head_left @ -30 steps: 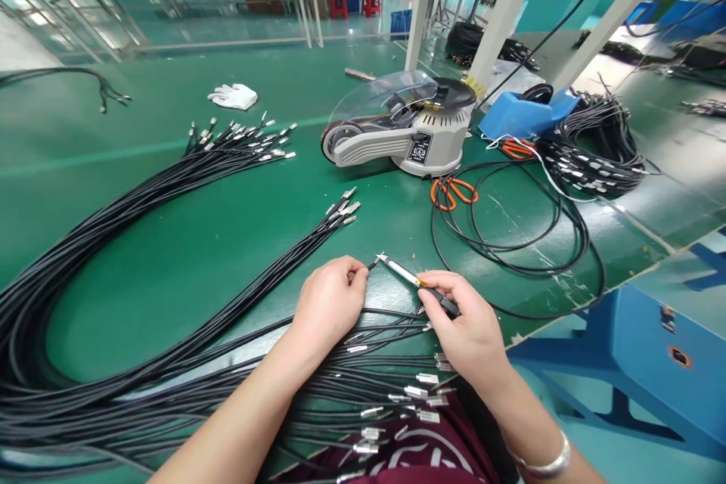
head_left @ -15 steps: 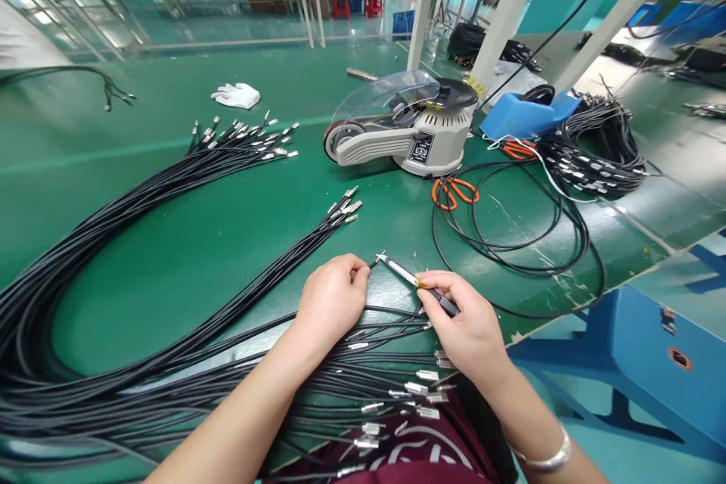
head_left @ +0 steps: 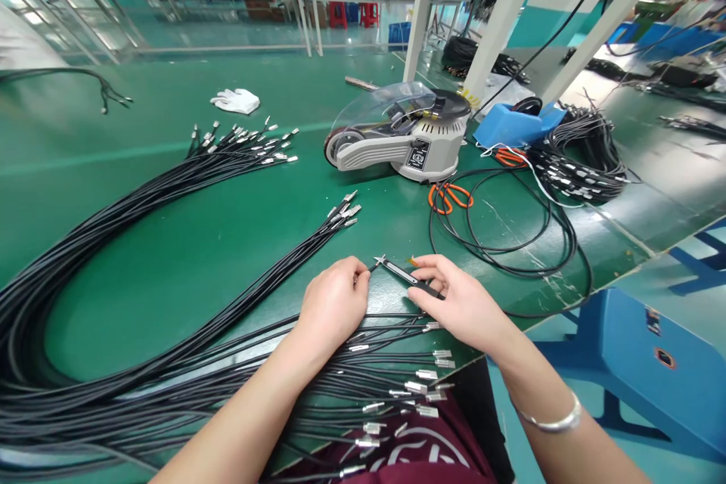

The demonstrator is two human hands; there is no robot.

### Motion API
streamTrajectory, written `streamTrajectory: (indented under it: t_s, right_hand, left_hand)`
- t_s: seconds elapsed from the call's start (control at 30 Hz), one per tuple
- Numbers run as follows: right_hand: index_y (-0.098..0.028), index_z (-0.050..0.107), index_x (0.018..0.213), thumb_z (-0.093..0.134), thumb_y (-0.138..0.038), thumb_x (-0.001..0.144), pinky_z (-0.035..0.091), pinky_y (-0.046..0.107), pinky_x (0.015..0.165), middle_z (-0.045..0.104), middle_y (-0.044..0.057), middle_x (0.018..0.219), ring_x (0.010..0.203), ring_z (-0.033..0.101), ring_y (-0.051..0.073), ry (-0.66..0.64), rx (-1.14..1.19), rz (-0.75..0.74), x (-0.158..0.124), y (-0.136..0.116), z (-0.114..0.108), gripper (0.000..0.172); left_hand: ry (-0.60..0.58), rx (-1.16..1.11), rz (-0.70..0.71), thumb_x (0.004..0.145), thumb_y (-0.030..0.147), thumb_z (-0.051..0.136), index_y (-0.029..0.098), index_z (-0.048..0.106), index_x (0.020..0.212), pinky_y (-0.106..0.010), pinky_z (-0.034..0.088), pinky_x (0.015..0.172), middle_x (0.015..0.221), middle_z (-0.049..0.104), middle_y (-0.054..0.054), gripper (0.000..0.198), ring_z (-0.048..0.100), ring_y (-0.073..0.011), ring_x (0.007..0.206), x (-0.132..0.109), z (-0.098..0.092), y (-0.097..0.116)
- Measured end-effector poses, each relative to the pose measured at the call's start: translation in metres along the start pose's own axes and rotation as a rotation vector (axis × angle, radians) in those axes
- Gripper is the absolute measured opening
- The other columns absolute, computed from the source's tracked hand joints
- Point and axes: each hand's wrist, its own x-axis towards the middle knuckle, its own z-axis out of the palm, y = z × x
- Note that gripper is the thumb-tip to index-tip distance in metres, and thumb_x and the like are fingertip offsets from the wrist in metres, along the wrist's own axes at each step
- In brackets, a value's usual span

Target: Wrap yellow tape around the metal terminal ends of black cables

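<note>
My left hand (head_left: 336, 301) is closed on a black cable (head_left: 373, 267), whose stripped end points up to the right. Between the fingers and thumb of my right hand (head_left: 454, 295) is a slim black-and-silver knife (head_left: 404, 272), its tip at the cable's end. A small yellow piece (head_left: 412, 262) shows at my right fingertips. Under and below my hands lie many black cables (head_left: 238, 370) with metal connectors (head_left: 417, 387). Beyond my left hand, a smaller cable bundle (head_left: 283, 253) ends in connectors.
A grey tape dispenser (head_left: 434, 147) stands at the back centre, near orange-handled scissors (head_left: 451, 197) and coiled cable (head_left: 510, 248). A white glove (head_left: 235, 100) lies back left. At the right are a blue bin (head_left: 513, 123) and a blue stool (head_left: 652, 370). People sit far behind.
My right hand has turned and its fingers have shifted on the knife, with the yellow piece now raised at the fingertips. The whole view has moved slightly. My left hand keeps its hold.
</note>
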Motion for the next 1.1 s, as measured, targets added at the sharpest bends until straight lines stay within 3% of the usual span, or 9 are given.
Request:
streamTrajectory:
  t_s: [0.17,0.33,0.43,0.57,0.8,1.1]
  right_hand:
    - [-0.024,0.055,0.106,0.057,-0.03,0.081,0.051,0.028,0.064,0.067,-0.001,0.086,0.065,0.06,0.013,0.026,-0.035,-0.022,0.011,-0.002,0.006,0.026]
    - [-0.024,0.05,0.113,0.056,-0.032,0.08,0.052,0.027,0.051,0.063,0.003,0.099,0.058,0.065,0.013,0.082,0.123,0.046,0.008,0.0,0.005,0.035]
    - [-0.025,0.051,0.115,0.059,-0.03,0.08,0.053,0.03,0.06,0.067,0.002,0.097,0.06,0.064,0.014,0.169,-0.028,-0.039,0.003,0.001,0.004,0.037]
    - [-0.026,0.052,0.117,0.055,-0.032,0.086,0.051,0.034,0.08,0.07,0.002,0.094,0.082,0.066,0.019,0.207,-0.151,-0.187,-0.001,0.005,0.013,0.031]
    - [-0.025,0.043,0.129,0.05,-0.029,0.09,0.051,0.031,0.077,0.068,0.002,0.108,0.085,0.067,0.018,0.231,-0.288,-0.194,-0.006,0.006,0.019,0.04]
    - [-0.028,0.04,0.132,0.055,-0.027,0.087,0.05,0.029,0.071,0.071,-0.003,0.1,0.076,0.067,0.016,0.225,-0.347,-0.203,-0.007,0.005,0.019,0.048]
  left_hand:
    - [-0.01,-0.042,-0.006,0.085,0.025,0.045,0.023,0.055,0.081,-0.027,0.037,0.061,0.075,0.066,-0.001,0.011,0.06,-0.018,0.069,-0.002,0.0,-0.002]
    - [-0.002,-0.074,-0.009,0.084,0.026,0.046,0.023,0.057,0.077,-0.027,0.038,0.061,0.076,0.066,-0.001,0.013,0.06,-0.0178,0.07,-0.001,0.0,-0.003]
    - [-0.006,-0.107,-0.044,0.083,0.027,0.047,0.023,0.06,0.082,-0.027,0.039,0.061,0.075,0.067,0.0,0.014,0.06,-0.0182,0.07,0.001,-0.001,-0.002]
    - [-0.008,-0.128,-0.043,0.083,0.027,0.047,0.024,0.064,0.082,-0.028,0.04,0.064,0.077,0.069,-0.001,0.018,0.062,-0.0184,0.072,0.001,-0.003,-0.001]
    - [0.015,-0.103,-0.036,0.083,0.027,0.046,0.024,0.065,0.079,-0.028,0.041,0.066,0.08,0.071,-0.001,0.02,0.063,-0.0191,0.074,-0.003,-0.001,-0.002]
    - [0.029,-0.086,-0.028,0.083,0.026,0.046,0.024,0.065,0.079,-0.029,0.041,0.067,0.081,0.071,-0.001,0.02,0.064,-0.0193,0.073,-0.003,0.0,-0.001]
